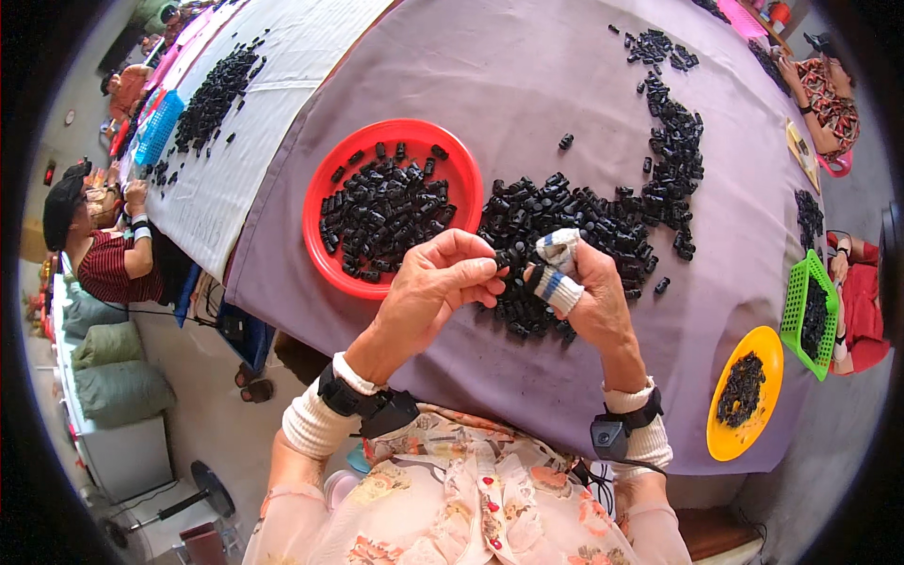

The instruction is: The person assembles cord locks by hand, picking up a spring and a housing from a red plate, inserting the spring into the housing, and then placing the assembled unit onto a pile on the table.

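Observation:
My left hand [435, 281] is closed in a pinch, with a small black cylindrical part [504, 257] at its fingertips, over the near side of a loose pile. Close beside it, my right hand [599, 299] has its fingers bent together. White cloth covers with grey-blue stripes wrap its finger and thumb, and a dark bit shows between them, too small to name. Beneath and beyond both hands spreads the pile of black cylindrical parts [565, 215]. A round red tray [314, 224] to the left of my left hand holds many more of them.
A mauve cloth [414, 85] covers the table. At the right stand a yellow plate [765, 414] of small black pieces and a green basket [799, 290]. Across the left, a white-covered table bears another black heap [215, 99] and a blue basket [160, 127]. Several people sit around.

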